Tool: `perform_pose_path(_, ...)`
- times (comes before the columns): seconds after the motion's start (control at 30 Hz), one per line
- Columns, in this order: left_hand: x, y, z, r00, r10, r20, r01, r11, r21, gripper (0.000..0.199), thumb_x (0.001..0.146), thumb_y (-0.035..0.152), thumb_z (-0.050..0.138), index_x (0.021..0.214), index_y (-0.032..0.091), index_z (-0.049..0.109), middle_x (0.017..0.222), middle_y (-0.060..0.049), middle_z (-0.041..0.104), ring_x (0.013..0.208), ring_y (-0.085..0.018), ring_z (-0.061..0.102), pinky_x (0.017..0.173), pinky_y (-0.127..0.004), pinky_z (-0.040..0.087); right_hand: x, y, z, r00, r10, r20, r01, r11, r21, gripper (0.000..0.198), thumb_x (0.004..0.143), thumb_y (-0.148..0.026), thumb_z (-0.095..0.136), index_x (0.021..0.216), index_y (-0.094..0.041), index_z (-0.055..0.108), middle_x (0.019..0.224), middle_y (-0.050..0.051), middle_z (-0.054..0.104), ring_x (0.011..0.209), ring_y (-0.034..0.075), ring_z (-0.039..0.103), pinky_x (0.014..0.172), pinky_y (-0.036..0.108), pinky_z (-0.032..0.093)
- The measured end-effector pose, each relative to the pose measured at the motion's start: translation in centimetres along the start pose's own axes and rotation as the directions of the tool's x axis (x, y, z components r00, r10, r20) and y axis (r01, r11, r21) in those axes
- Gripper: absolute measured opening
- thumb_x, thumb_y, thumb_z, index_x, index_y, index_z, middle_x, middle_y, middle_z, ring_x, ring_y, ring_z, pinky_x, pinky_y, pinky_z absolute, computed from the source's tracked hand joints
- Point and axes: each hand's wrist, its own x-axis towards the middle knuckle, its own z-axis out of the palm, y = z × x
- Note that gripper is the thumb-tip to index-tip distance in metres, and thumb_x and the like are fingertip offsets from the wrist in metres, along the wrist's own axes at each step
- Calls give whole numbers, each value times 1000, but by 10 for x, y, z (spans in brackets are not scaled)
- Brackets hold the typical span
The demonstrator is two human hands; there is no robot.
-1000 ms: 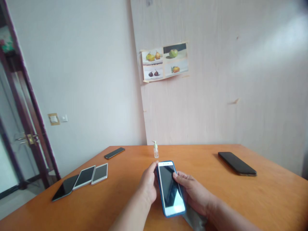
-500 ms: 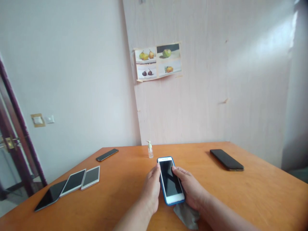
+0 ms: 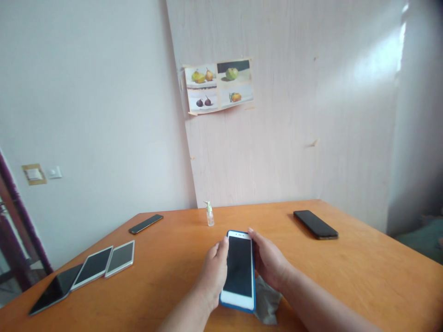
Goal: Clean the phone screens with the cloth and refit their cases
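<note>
Blue-cased phone (image 3: 239, 267) clasped between both curled hands (image 3: 212, 269) (image 3: 272, 263); grey cloth (image 3: 268, 303) beside, pump bottle (image 3: 210, 217) beyond

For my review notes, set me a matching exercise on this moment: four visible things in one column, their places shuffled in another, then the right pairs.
Things
1. White-fronted rectangular phone in a blue case
2. Small clear bottle with a pale pump top
3. Crumpled grey cloth
4. Rectangular paper sheet of four fruit pictures

Places
A. Up on the pale wood-grain panel
B. Just below the right hand in the view
C. Between the two hands
D. Upright toward the far edge of the orange-brown table

Pairs: 1-C, 2-D, 3-B, 4-A
</note>
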Motion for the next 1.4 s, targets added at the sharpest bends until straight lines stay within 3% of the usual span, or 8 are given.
perform_pose_path(0.13,-2,5,-1,998,68,-2,-67,993,99,51,81,61,61,100,15,71,96,-10,73,97,-27,64,86,-31,47,-3,-5,2,998,57,15,-58,996,71,30,88,-45,54,76,-18,59,65,4,65,61,17,61,56,26,45)
perform_pose_path(0.37,-3,9,-1,998,62,32,-60,997,-50,43,77,56,68,94,16,72,88,-7,74,92,-25,66,86,-29,48,-14,-12,10,985,135,106,-148,981,129,29,87,-46,55,79,-18,61,67,2,65,61,15,60,60,25,47)
perform_pose_path(0.53,1,6,-5,1000,18,19,-17,996,-87,45,75,56,71,94,15,72,85,-7,74,87,-24,67,80,-29,49,-7,-5,5,985,-168,-29,163,979,-125,32,79,-50,66,74,-21,53,56,-5,51,46,9,43,44,21,31)
perform_pose_path(0.73,6,2,-4,999,-32,17,34,993,-110,47,70,56,75,91,14,72,76,-7,73,79,-24,68,73,-29,50,5,-6,-3,823,-563,-82,491,776,-396,19,65,-23,70,66,-21,51,59,-5,48,56,10,40,53,23,33)
perform_pose_path(0.9,11,-3,-9,998,-56,-4,56,997,-60,50,72,59,72,94,14,72,68,-4,70,66,-21,65,66,-29,49,1,-9,-3,928,-373,14,349,853,-388,8,72,-27,61,75,-21,57,56,-6,46,50,8,34,47,22,25)
perform_pose_path(1.0,13,-5,-12,998,-63,-10,62,997,-37,52,72,61,71,95,14,71,70,-4,70,62,-19,63,62,-26,47,-4,-12,-2,966,-254,39,251,896,-366,23,80,-38,54,65,-20,52,51,-6,43,44,8,30,43,23,19)
perform_pose_path(1.23,10,-6,-7,999,-12,38,14,999,-36,49,73,59,71,94,14,71,80,-6,73,74,-20,66,70,-27,48,-2,-13,-7,981,-193,-18,177,930,-321,42,75,-53,66,60,-21,45,45,-8,40,39,5,27,39,21,15)
perform_pose_path(1.4,15,-7,-9,995,-77,-57,75,996,-39,53,74,64,67,90,13,69,74,-9,72,63,-22,66,62,-31,50,7,-15,-17,966,-228,-125,203,962,-185,42,74,-50,70,61,-20,44,46,-8,40,37,3,26,38,20,15)
